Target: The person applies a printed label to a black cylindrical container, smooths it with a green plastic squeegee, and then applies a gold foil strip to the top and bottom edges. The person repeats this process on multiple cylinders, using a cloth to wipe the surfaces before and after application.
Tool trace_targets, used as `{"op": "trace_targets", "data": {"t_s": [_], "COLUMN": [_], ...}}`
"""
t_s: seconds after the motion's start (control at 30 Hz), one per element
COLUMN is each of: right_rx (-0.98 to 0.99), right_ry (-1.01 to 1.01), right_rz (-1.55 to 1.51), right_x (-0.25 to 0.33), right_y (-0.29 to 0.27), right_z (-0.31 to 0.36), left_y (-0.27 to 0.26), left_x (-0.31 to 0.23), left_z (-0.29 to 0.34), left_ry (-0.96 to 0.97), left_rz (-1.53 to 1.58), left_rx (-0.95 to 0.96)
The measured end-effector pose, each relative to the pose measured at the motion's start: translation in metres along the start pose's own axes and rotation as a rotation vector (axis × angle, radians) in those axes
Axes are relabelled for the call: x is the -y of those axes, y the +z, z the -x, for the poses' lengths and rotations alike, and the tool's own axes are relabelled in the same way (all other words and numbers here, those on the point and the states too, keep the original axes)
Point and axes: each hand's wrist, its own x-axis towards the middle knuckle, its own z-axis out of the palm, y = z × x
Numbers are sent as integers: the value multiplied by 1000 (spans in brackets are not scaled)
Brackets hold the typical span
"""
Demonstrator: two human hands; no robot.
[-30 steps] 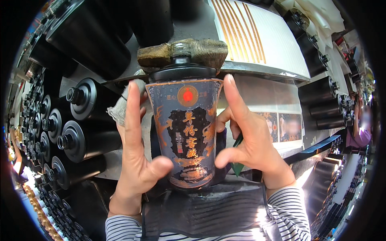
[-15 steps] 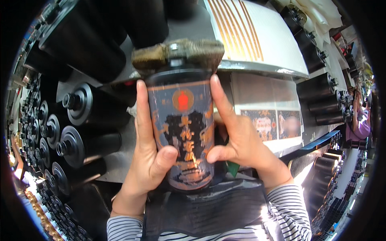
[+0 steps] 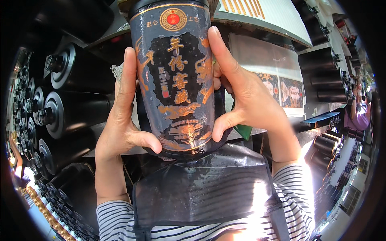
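A large black bottle [image 3: 177, 116] stands in front of me, its body tapering toward the base. A grey, gold and black decal with a red round emblem wraps its front, and water droplets glisten on it. Along the left side runs my left hand [image 3: 114, 128], fingers stretched upward and thumb by the lower edge. My right hand [image 3: 251, 96] mirrors it on the right, index finger up the side, thumb low, other fingers behind. The bottle is between the two hands. Its neck is cut off by the top of the view.
Several plain black bottles [image 3: 76, 114] lie on their sides at left, more [image 3: 321, 82] at right. Printed decal sheets [image 3: 291, 92] rest on the table beyond my right hand. A white sheet with gold strips [image 3: 261, 22] lies farther back. Something green [image 3: 243, 130] shows below my right hand.
The bottle and both hands have moved up in the view, and the bottle looks larger. The thumbs have slid toward its base. The decal now shows sharply.
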Motion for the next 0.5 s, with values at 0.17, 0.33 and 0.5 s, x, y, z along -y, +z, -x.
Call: {"op": "trace_targets", "data": {"t_s": [0.17, 0.33, 0.5], "right_rx": [89, -6, 48], "right_ry": [59, 17, 34], "right_rz": [-58, -106, -44], "right_x": [6, -2, -1], "right_y": [-9, 1, -5], "right_z": [-2, -1, -4], "left_y": [15, 14, 4], "left_x": [-12, 8, 8], "left_z": [-2, -2, -6], "left_ry": [-33, 71, 96], "left_rz": [330, 276, 207], "left_rx": [-84, -35, 14]}}
